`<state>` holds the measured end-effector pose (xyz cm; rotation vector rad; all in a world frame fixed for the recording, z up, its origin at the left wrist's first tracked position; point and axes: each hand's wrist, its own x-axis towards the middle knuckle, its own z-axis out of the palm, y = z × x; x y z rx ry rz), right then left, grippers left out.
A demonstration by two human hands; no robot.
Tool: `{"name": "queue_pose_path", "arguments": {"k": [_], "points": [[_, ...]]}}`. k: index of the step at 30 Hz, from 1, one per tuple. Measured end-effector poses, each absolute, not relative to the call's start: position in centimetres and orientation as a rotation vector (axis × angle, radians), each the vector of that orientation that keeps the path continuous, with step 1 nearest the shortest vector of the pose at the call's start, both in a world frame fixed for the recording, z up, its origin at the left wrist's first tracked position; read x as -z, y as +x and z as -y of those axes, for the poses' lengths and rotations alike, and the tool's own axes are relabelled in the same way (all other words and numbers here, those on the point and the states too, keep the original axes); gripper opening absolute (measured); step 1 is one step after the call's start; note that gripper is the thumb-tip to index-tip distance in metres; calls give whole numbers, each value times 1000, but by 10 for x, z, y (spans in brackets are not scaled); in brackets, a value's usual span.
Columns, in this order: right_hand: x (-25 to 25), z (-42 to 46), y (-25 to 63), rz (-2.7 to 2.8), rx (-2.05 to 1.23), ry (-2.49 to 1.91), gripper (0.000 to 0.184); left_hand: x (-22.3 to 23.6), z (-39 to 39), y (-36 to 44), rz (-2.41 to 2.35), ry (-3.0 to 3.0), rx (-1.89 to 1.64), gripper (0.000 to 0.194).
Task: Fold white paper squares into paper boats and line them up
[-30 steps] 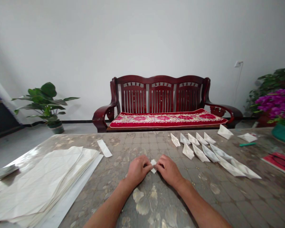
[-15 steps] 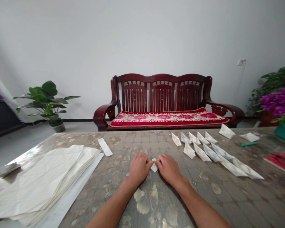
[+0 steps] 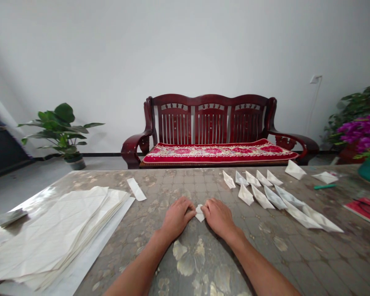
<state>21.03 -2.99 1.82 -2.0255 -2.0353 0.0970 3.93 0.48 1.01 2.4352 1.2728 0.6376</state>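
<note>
A small piece of folded white paper [image 3: 200, 213] lies on the table between my two hands, with a pointed end facing me. My right hand [image 3: 218, 217] pinches its right edge between thumb and fingers. At the left edge, my left hand [image 3: 178, 216] has its thumb and curled forefinger on the paper. The undersides of the fingers are hidden. Several folded paper boats [image 3: 262, 196] stand in rows to the right of my hands. Over on the left is a stack of white paper sheets [image 3: 64, 230].
A paper strip [image 3: 136, 189] lies left of my hands, and a grey object [image 3: 12, 218] sits on the sheets. At right are a green pen [image 3: 324, 186], a red book [image 3: 360, 209] with glasses, and purple flowers [image 3: 364, 133]. A wooden bench [image 3: 210, 123] stands beyond the table [image 3: 160, 187].
My left hand has shifted slightly left and towards me, uncovering more of the folded paper. The right hand stays about where it was. The view has tilted slightly.
</note>
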Motion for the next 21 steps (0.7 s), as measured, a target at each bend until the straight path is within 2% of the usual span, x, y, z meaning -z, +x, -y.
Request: {"name": "queue_pose_path", "arguments": {"k": [5, 21], "points": [[-18, 29, 210, 2017, -113, -2020, 24, -9, -5, 38, -1301, 2403, -687, 12], [-19, 28, 210, 1996, -88, -2050, 21, -17, -7, 54, -1546, 2348, -534, 11]]}}
